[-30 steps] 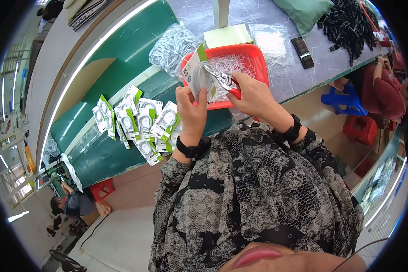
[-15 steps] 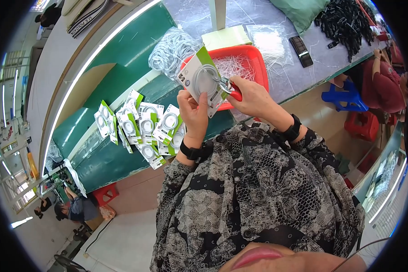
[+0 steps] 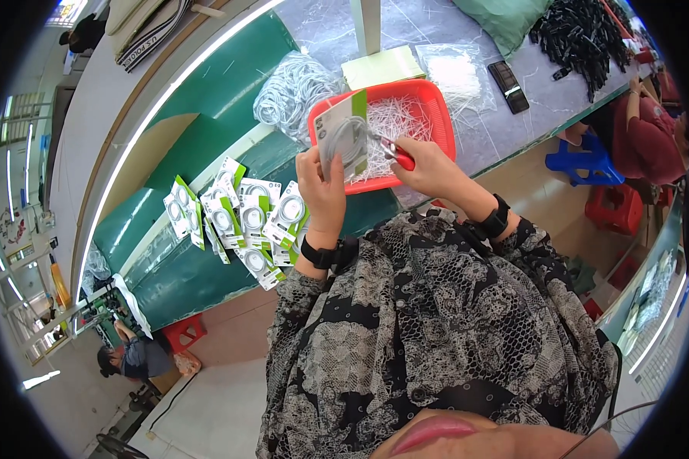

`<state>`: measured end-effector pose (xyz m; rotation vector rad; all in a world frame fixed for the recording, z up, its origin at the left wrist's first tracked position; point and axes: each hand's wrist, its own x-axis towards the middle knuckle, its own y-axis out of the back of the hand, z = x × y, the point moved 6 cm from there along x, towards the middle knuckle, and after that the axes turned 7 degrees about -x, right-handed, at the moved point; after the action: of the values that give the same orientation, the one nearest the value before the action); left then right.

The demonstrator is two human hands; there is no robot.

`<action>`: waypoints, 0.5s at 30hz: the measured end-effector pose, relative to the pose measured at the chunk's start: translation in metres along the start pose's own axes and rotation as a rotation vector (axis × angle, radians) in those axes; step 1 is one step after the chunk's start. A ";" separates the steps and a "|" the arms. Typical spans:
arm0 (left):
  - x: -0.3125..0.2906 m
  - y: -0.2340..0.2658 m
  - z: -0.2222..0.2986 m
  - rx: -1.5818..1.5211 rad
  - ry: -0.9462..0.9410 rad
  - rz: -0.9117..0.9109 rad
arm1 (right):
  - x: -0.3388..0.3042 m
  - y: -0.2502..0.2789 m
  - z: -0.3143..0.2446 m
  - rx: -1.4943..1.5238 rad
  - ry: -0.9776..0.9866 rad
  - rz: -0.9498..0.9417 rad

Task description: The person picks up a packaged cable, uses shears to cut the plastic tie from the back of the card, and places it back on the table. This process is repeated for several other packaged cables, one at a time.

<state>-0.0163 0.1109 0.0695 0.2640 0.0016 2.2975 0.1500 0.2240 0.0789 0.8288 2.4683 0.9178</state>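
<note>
My left hand [image 3: 322, 191] grips a white and green card with a coiled grey cable [image 3: 347, 143] on it, held upright over the near left side of a red plastic basket [image 3: 441, 122]. In my right hand [image 3: 430, 170] are red-handled cutting pliers [image 3: 400, 155], the fingers wrapped round the grips. The pliers' jaws are close to the card's right edge; whether they touch it I cannot tell. Many thin white plastic strips [image 3: 407, 121] lie in the basket. Left of my left hand, several finished-looking cards with coiled cables [image 3: 254, 218] lie in a loose pile on the green bench.
Behind the basket lie a bundle of grey cables [image 3: 292, 96], a stack of pale cards [image 3: 383, 67] and a bag of white strips [image 3: 458, 76]. A dark phone [image 3: 508, 86] and a heap of black parts [image 3: 582, 42] are farther right. A person [image 3: 647, 138] sits at the right.
The card has turned to a steeper angle and shifted slightly left and down. The pliers have drawn a little right, away from the card's middle.
</note>
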 end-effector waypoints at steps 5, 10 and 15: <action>0.003 -0.006 0.018 0.288 -0.220 -0.061 | 0.011 0.010 0.006 0.641 -0.171 0.092; -0.005 -0.021 0.031 0.362 -0.311 -0.133 | 0.030 0.014 0.002 0.336 0.095 0.419; -0.006 -0.022 0.025 0.433 -0.347 -0.190 | 0.037 -0.020 0.021 1.105 -0.194 0.105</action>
<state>0.0084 0.1195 0.0906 0.8448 0.3355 2.0156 0.1254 0.2456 0.0448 1.2702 2.6514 -0.6065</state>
